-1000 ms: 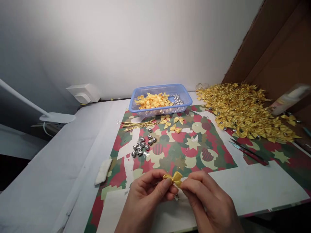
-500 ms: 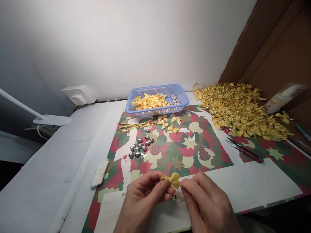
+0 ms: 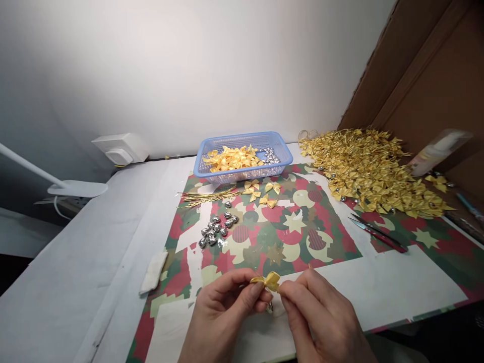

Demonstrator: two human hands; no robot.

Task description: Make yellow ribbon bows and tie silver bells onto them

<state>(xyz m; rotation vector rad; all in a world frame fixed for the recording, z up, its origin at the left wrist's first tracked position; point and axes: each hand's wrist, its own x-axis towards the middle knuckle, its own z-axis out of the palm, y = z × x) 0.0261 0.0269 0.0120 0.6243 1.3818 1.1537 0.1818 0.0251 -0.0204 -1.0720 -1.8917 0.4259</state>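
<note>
Between my hands, over the near edge of the table, is a yellow ribbon bow [image 3: 270, 280]. My left hand [image 3: 232, 302] pinches its left side between thumb and fingers. My right hand [image 3: 321, 312] is closed in a pinch at the bow's right tail. Just below the bow hangs a small silver bell [image 3: 269, 306], partly hidden by my left fingers. Several loose silver bells [image 3: 212, 231] lie on the patterned sheet ahead. Beyond them are gold cords [image 3: 207, 195] in a bundle and several loose yellow bows [image 3: 267, 200].
A blue basket [image 3: 242, 176] of bows and bells stands by the wall. At the right is a large heap of gold bows [image 3: 363, 166], with scissors [image 3: 380, 233] in front and a bottle [image 3: 438, 151] behind. A folded white cloth [image 3: 153, 273] lies left; a lamp base [image 3: 77, 188] stands farther left.
The bow has tilted slightly between my fingers, its right loop looking flatter. Both hands keep their pinch almost in place. The whole view has shifted a little.
</note>
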